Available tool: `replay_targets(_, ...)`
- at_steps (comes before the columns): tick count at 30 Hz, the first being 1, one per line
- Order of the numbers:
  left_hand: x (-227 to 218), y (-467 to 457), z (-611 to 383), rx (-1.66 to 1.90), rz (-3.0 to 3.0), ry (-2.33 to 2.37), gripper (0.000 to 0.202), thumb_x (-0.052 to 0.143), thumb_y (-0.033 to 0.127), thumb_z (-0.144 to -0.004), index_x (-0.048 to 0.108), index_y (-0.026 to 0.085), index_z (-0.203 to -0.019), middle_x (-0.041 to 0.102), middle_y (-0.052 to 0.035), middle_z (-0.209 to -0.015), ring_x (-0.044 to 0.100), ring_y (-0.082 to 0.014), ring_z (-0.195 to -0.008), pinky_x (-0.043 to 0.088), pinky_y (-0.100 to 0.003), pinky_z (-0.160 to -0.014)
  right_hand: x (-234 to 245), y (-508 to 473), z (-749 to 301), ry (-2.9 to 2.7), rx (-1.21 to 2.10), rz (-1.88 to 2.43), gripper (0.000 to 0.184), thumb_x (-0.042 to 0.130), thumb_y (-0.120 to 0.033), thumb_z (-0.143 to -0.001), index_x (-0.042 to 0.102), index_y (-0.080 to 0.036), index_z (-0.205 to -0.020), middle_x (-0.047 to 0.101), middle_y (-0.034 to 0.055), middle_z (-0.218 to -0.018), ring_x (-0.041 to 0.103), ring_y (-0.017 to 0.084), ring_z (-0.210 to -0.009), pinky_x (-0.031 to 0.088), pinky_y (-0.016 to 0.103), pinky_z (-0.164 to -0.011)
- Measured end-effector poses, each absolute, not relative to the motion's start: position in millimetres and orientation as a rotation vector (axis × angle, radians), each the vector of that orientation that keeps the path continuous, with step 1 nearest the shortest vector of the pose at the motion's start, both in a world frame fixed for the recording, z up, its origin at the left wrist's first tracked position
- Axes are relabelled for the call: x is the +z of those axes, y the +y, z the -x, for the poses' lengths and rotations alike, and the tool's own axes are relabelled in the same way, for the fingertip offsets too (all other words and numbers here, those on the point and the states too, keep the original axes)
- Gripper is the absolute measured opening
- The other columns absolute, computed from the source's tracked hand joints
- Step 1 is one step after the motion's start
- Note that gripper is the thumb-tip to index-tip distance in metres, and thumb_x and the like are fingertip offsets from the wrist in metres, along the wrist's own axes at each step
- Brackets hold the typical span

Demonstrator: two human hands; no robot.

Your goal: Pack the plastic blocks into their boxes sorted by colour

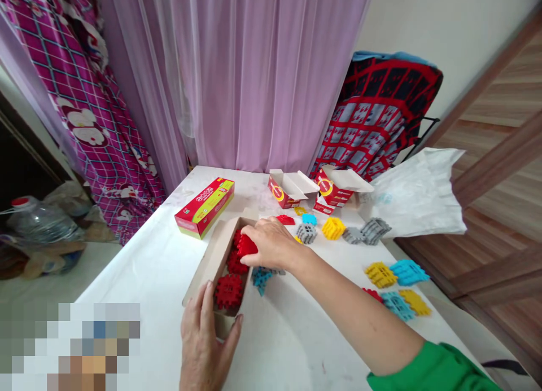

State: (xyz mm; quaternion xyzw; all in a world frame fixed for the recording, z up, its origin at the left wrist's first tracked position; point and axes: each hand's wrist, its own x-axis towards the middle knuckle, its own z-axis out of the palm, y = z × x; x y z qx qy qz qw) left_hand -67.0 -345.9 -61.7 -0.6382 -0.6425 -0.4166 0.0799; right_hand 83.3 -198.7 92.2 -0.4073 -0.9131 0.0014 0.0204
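On the white-covered table (139, 284), at left, lies a closed red and lime-green cardboard box (204, 207), set apart from the work. Nearer the viewer, the left hand (201, 329) is partly open, its fingers and thumb spanning the near end of a long, narrow, open cardboard box with a plain greyish inside (207, 251). This hold appears to steady the carton; light pressure is advisable, since thin card walls bow when squeezed. Inside lie red plastic pieces with toothed, gear-like edges (229, 291), the nearest one flat and fully visible. To their right, at the carton's far part, the right hand (271, 241) is bent in a pinch, thumb and fingers closed about a single red toothed piece (247, 245). Whether that piece touches those beneath cannot be told. Good handling calls for keeping it level and square to the walls, because its teeth could snag on card or neighbouring pieces; the long side flap should remain folded outward, clear of the wrist.

Just right of the carton is a blue latticed plastic piece (261, 279). Farther right stand two opened red cardboard boxes (288, 190), a yellow plastic block (333, 229) in front of them, and a crumpled white bag (417, 193).
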Motion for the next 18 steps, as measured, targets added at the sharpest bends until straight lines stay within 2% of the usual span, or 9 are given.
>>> replay_targets(7,-62.7,-346.7,65.8,-1.263,1.905,-1.973,0.080,0.057,0.044,-0.087,0.017,0.025,-0.154,0.051,-0.0159,-0.137,0.052,-0.0317,-0.121,0.047,-0.052,-0.099,73.1,-191.1,-72.6,-2.868,0.060,1.272,0.054,0.071,-0.059,-0.074,0.065,-0.019,-0.111,0.070,0.0113,-0.099,0.060,0.028,-0.100,0.039,0.041,-0.089)
replay_targets(11,-65.0,-346.3,67.4,-1.244,1.899,-1.958,0.080,0.057,0.043,-0.087,0.018,0.025,-0.154,0.051,-0.0157,-0.137,0.052,-0.0316,-0.122,0.047,-0.051,-0.099,74.9,-195.2,-100.2,-2.692,0.075,1.387,0.033,0.060,-0.040,-0.088,0.064,-0.022,-0.115,0.071,0.0084,-0.111,0.061,0.026,-0.105,0.041,0.038,-0.088)
replay_targets(13,-65.8,-345.9,68.1,-1.217,1.894,-1.947,0.079,0.057,0.042,-0.087,0.018,0.024,-0.154,0.051,-0.0160,-0.136,0.053,-0.0313,-0.121,0.048,-0.051,-0.099,73.4,-200.8,-127.0,-2.616,0.074,1.505,0.025,0.054,-0.031,-0.090,0.068,-0.023,-0.109,0.072,0.0069,-0.109,0.063,0.024,-0.104,0.042,0.036,-0.087)
replay_targets(18,-64.3,-345.0,69.5,-1.192,1.897,-1.928,0.078,0.055,0.043,-0.088,0.019,0.021,-0.153,0.052,-0.0173,-0.134,0.054,-0.0320,-0.118,0.049,-0.050,-0.096,58.4,-226.2,-222.4,-2.489,0.114,1.809,0.027,0.046,-0.028,-0.090,0.072,-0.026,-0.098,0.075,0.0043,-0.103,0.066,0.024,-0.098,0.045,0.036,-0.084)
